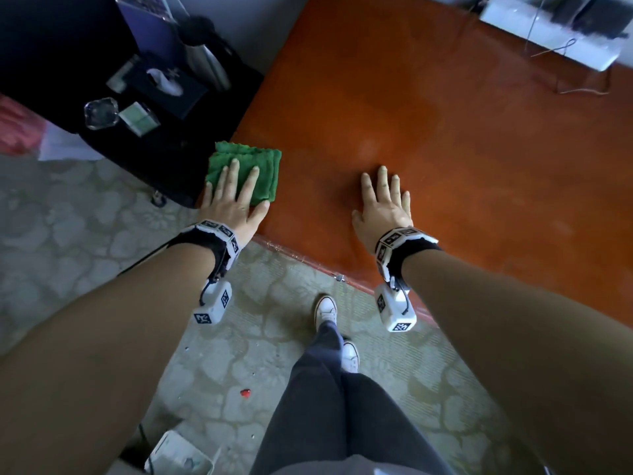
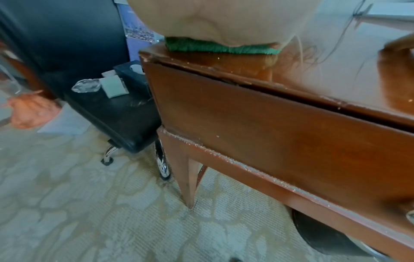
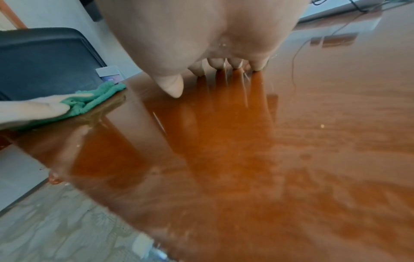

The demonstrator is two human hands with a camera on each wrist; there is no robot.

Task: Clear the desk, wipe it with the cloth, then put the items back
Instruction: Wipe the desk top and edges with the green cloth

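A folded green cloth (image 1: 263,168) (image 2: 201,47) (image 3: 98,99) lies on the near left corner of the glossy brown desk (image 1: 445,149) (image 2: 291,141) (image 3: 246,159). My left hand (image 1: 233,197) (image 2: 224,21) presses flat on the cloth with straight fingers. My right hand (image 1: 383,204) (image 3: 212,35) rests flat on the bare desk top to the right of the cloth, fingers spread and holding nothing. On the black chair seat (image 1: 164,159) (image 2: 125,120) left of the desk stand a tissue box (image 1: 168,87) (image 2: 132,70), a glass ashtray (image 1: 101,113) (image 2: 86,86), small cards (image 1: 138,118) (image 2: 114,87) and a metal flask (image 1: 209,63).
A white power strip (image 1: 548,32) with black plugs and trailing cables sits at the desk's far right. Patterned carpet (image 1: 85,217) surrounds the desk. My legs and white shoes (image 1: 327,308) stand at the front edge. An orange bag (image 2: 33,113) lies left of the chair.
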